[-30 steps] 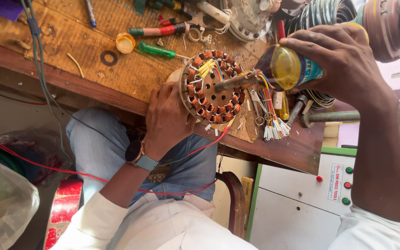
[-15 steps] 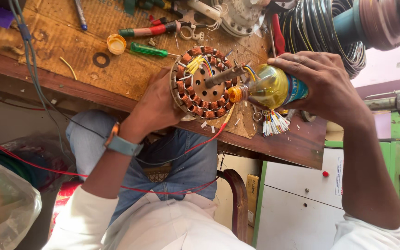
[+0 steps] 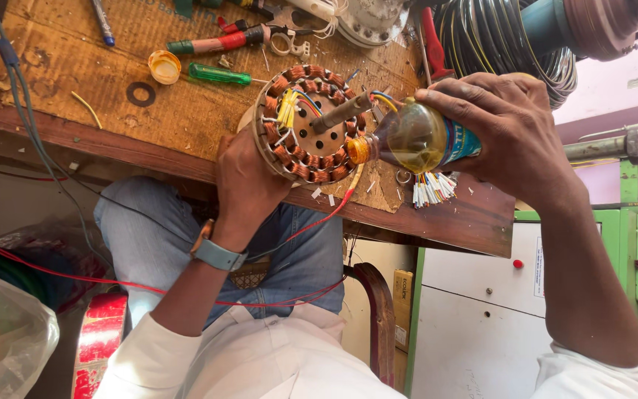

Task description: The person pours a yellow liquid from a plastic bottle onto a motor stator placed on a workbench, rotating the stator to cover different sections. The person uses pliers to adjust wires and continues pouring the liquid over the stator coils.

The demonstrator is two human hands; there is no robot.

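Working at scarred wooden workbench [image 3: 75, 81], we note risks, big to small. Round copper-wound motor stator with steel shaft [image 3: 306, 124] sits tilted at bench edge; our left hand [image 3: 249, 177] grips its rim from below; if grip slips, it likely drops onto lap. Our right hand [image 3: 507, 129] clasps clear plastic bottle of yellow oil [image 3: 415, 139], nozzle touching windings; hard squeeze could flood coils. Red lead wire [image 3: 319, 218] dangling beneath may snag. Green-handled screwdriver [image 3: 219, 73] nearby could roll.

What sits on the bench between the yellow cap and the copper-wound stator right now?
In the head view, a green-handled screwdriver lies between the yellow cap and the stator, its tip toward the stator; otherwise bare bench board.
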